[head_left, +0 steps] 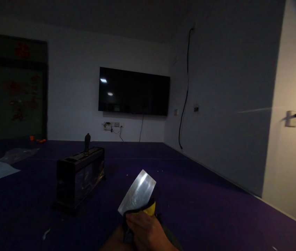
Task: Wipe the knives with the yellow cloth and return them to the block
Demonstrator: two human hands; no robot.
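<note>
Gripping at bottom centre, in front of the purple surface (pixel 202 202): a broad-bladed knife (pixel 137 193), tilted up and to the right. Pressing a yellow-and-black piece (pixel 151 209), possibly cloth or a cover, against the lower blade with the right hand (pixel 148 230). Closed firmly on that piece, by the look of the folded fingers, with no gap showing. Less certain about the left hand (pixel 115 241): mostly cut off by the lower border, near the dark handle (pixel 128 237). Cannot tell how tightly closed, or on what.

Judging the chief hazard to be a slip of the piece along the smooth metal, with fingers left bare against the blade. Likely to come from squeezing too near the rim, or from bunching the material. Cannot make out which long side is sharp; worth treating both as such.

Suspecting a second fault: twisting of the knife, if loosely held at the handle. Made worse by dim light, with little contrast near the fingers.

Counting as a lesser risk a wide swing to the left, into the knife block (pixel 67 184). Standing well apart for now, with one handle (pixel 87 143) upright above its top.
</note>
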